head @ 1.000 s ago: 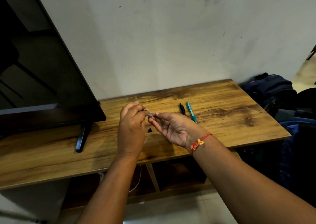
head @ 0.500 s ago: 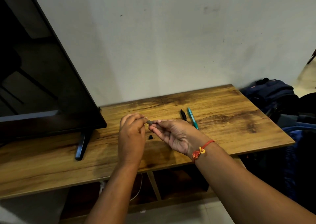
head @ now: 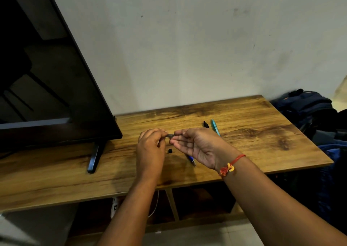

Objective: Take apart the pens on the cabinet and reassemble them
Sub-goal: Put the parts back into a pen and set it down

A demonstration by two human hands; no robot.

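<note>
Head: blue pen (head: 191, 159), seemingly, newly visible

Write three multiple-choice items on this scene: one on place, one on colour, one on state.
1. The small black piece lies: A) on the cabinet; B) on a chair; C) in a cup.
2. The pen beside the black pen part is: A) red; B) teal; C) white.
3. The small grey part is: A) lying flat; B) taped down; C) pinched by the left hand and right hand.
Answers: A, it rests on the wood; B, its barrel is teal; C, both hands' fingertips meet on it.
</note>
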